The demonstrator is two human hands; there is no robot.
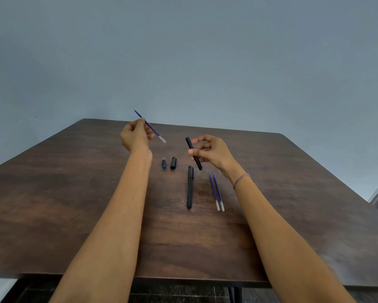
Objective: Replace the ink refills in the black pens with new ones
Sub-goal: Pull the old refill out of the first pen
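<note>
Head view: left hand (pixel 135 137) pinches a blue refill (pixel 151 127) above the table (pixel 74 193); right hand (pixel 212 153) pinches an open black pen barrel (pixel 193 153). Below those fingers lie 1 capped pen (pixel 190 186) and 2 new refills (pixel 216 192).

The big brown wooden table (pixel 74 204) looks smooth and dull. The long black plastic pen (pixel 190 189) looks matt.
</note>
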